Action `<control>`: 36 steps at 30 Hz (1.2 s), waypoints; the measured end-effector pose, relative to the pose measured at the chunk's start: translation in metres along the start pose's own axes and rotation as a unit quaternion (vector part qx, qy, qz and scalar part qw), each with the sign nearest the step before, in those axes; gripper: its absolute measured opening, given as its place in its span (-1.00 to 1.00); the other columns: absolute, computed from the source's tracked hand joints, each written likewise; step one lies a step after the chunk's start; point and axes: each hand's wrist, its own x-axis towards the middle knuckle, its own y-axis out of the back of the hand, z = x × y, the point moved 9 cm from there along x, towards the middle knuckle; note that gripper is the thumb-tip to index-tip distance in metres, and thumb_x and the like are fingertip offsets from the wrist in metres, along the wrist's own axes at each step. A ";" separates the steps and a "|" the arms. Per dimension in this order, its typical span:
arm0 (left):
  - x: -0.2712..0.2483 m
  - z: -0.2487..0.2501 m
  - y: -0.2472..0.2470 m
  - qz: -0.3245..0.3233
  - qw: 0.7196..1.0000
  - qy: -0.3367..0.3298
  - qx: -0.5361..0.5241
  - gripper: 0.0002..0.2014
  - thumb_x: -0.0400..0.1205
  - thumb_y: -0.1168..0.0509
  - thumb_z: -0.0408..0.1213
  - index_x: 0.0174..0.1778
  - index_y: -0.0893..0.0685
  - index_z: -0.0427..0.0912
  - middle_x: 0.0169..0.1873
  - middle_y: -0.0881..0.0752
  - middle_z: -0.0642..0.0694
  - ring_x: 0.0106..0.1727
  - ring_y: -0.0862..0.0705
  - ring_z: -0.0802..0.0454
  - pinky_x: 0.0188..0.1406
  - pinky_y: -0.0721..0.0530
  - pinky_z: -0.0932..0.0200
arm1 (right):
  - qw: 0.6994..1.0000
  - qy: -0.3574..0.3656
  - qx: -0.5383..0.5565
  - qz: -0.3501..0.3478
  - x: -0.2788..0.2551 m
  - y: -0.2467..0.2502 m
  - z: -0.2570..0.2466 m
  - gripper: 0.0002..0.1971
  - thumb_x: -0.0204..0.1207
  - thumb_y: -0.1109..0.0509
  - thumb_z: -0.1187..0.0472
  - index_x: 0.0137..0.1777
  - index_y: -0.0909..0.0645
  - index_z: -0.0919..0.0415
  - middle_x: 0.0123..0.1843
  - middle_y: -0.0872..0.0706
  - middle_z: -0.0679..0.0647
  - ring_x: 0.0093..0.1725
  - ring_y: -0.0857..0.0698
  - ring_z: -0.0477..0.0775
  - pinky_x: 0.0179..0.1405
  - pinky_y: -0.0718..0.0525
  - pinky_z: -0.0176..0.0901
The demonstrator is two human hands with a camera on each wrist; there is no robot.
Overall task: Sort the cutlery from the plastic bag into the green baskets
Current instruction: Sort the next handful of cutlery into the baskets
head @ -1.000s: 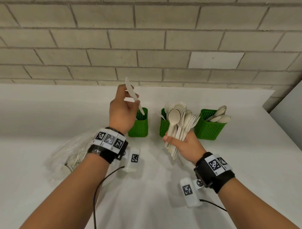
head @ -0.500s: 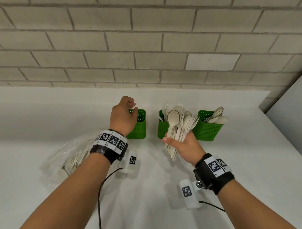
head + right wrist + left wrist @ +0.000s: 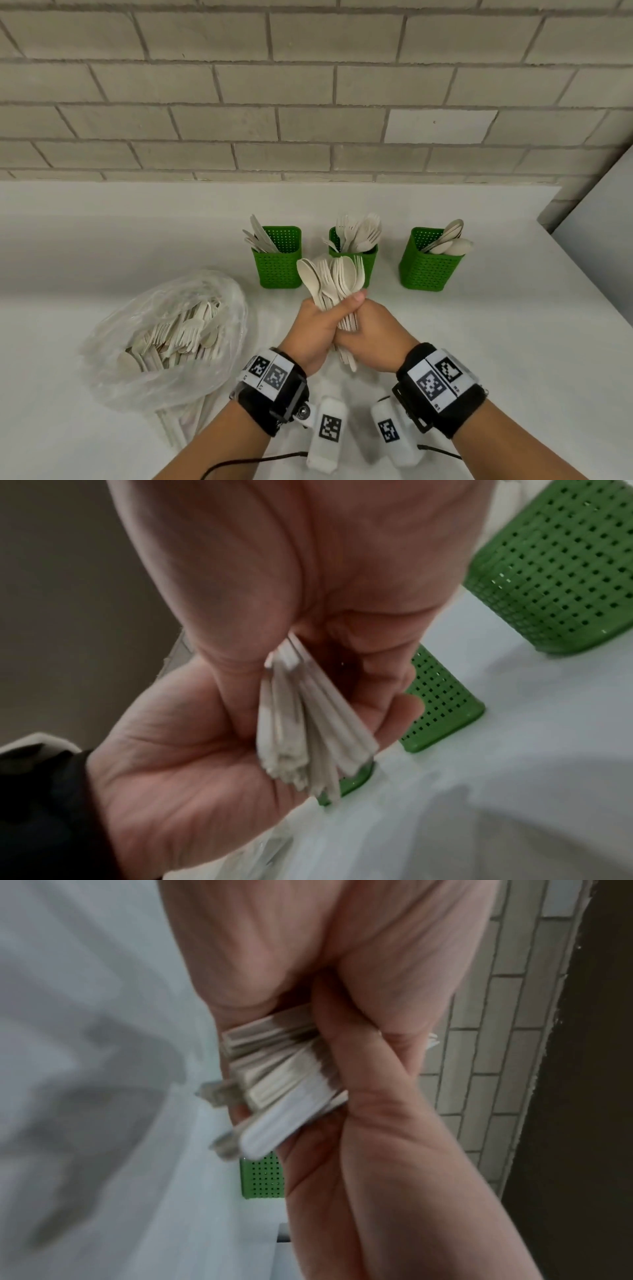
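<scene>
Both hands clasp one bundle of pale spoons and forks (image 3: pixel 334 279) upright in front of the middle basket. My left hand (image 3: pixel 317 325) wraps its handles from the left, thumb across the front. My right hand (image 3: pixel 373 330) grips them from the right. The wrist views show the handle ends (image 3: pixel 284 1074) (image 3: pixel 308 723) fanned out between the two palms. Three green baskets stand in a row: the left basket (image 3: pixel 277 267) holds knives, the middle basket (image 3: pixel 368 260) forks, the right basket (image 3: pixel 426 270) spoons. The clear plastic bag (image 3: pixel 164 335) lies at the left with several pieces inside.
The white counter (image 3: pixel 496 342) ends at a brick wall (image 3: pixel 308 102) behind the baskets. A grey panel (image 3: pixel 603 240) stands at the right edge. A black cable (image 3: pixel 260 459) trails from my left wrist near the front.
My left hand let go of the knife at the left basket and came back to grip the bundle. My right hand has drawn the bundle down and nearer to me.
</scene>
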 end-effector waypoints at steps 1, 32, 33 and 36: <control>-0.001 0.001 0.001 0.009 1.000 0.001 -0.016 -0.65 0.56 -0.43 -0.36 0.25 -0.70 -0.40 0.13 -0.79 -0.28 0.19 -0.77 -0.10 0.06 -0.75 0.13 | 1.000 0.009 0.004 -0.012 -0.001 -0.001 -0.003 -0.50 0.47 -0.40 0.23 0.43 -0.55 -0.05 0.28 -0.72 -0.09 0.26 -0.67 -0.18 0.28 -0.64 -0.23; -0.007 0.021 0.022 0.013 0.999 -0.022 0.026 -0.91 0.54 -0.45 -0.45 -0.07 -0.71 -0.30 -0.31 -0.69 -0.21 -0.39 -0.70 -0.07 -0.33 -0.76 0.05 | 0.933 -0.012 0.251 0.258 -0.012 0.097 -0.016 -0.84 0.63 -0.32 0.35 -0.13 -0.66 0.14 -0.47 -0.60 -0.11 -0.52 -0.54 -0.11 -0.47 -0.55 -0.22; -0.007 0.023 0.020 0.012 0.999 -0.032 0.040 -0.89 0.54 -0.46 -0.47 -0.04 -0.73 -0.31 -0.29 -0.71 -0.21 -0.38 -0.71 -0.07 -0.31 -0.77 0.03 | 0.959 0.000 0.180 0.218 -0.010 0.085 -0.024 -0.89 0.57 -0.44 0.29 -0.18 -0.70 0.14 -0.45 -0.66 -0.15 -0.47 -0.60 -0.16 -0.41 -0.57 -0.31; -0.009 0.027 0.010 -0.012 0.995 -0.064 0.075 -0.81 0.56 -0.43 -0.53 0.06 -0.74 -0.26 -0.21 -0.79 -0.19 -0.33 -0.73 -0.07 -0.26 -0.76 0.02 | 0.986 0.004 0.073 0.148 -0.002 0.059 -0.027 -0.82 0.40 -0.62 0.11 -0.26 -0.72 0.19 -0.37 -0.76 0.00 -0.37 -0.71 -0.03 -0.34 -0.66 -0.20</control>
